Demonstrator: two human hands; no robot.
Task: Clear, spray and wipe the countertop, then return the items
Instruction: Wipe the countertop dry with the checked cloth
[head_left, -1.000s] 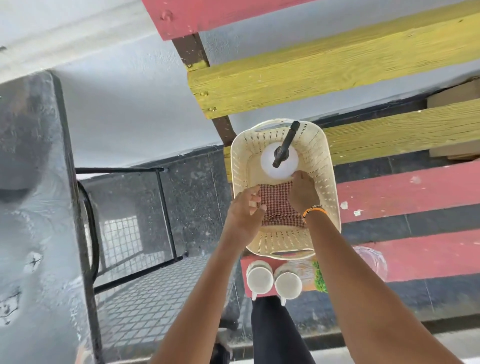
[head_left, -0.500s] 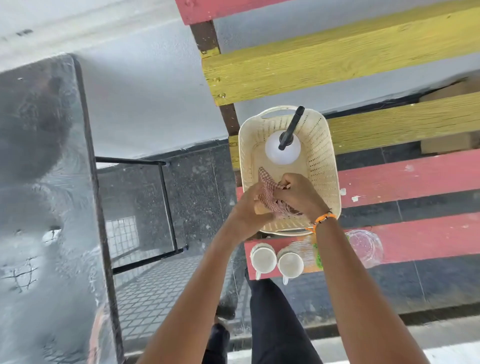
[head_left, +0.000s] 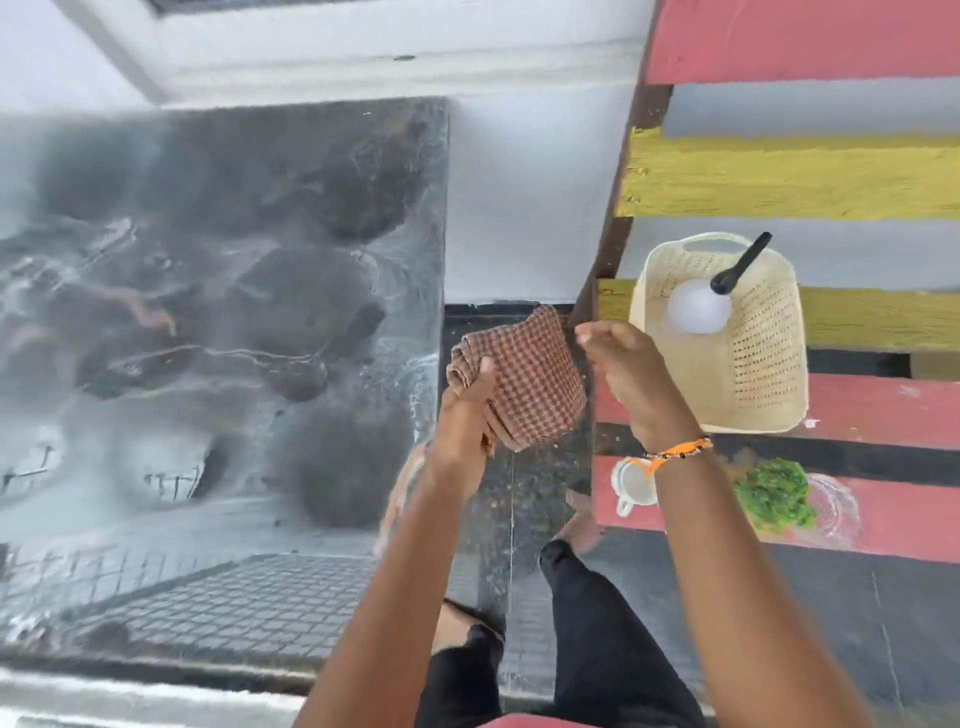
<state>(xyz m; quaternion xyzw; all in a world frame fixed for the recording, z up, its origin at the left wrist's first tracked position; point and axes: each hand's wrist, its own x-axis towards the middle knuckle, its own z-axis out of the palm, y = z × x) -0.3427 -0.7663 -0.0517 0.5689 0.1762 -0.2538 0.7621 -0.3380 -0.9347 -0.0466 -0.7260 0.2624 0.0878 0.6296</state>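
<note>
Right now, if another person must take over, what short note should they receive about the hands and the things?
Left hand grips the folded checked cloth beside the wet dark countertop.
Right hand holds nothing, fingers loosely curled.
Spray bottle is in the cream basket on the painted bench; a white cup and a bowl of greens are on the bench too.
Done: clearing; spraying, apparently.
Left: wipe, return items.

Setting: a plain home kitchen or utility corner. Evidence: dark polished stone counter (head_left: 218, 291), wet and streaked, set against a white plastered wall (head_left: 519, 208). Beside it, rough wooden shelves (head_left: 831, 176) painted red and yellow carry a cream plastic basket (head_left: 748, 395), a white cup (head_left: 634, 486) and a clear bowl of greens (head_left: 779, 499). Dark speckled stone floor (head_left: 524, 483) below.
</note>
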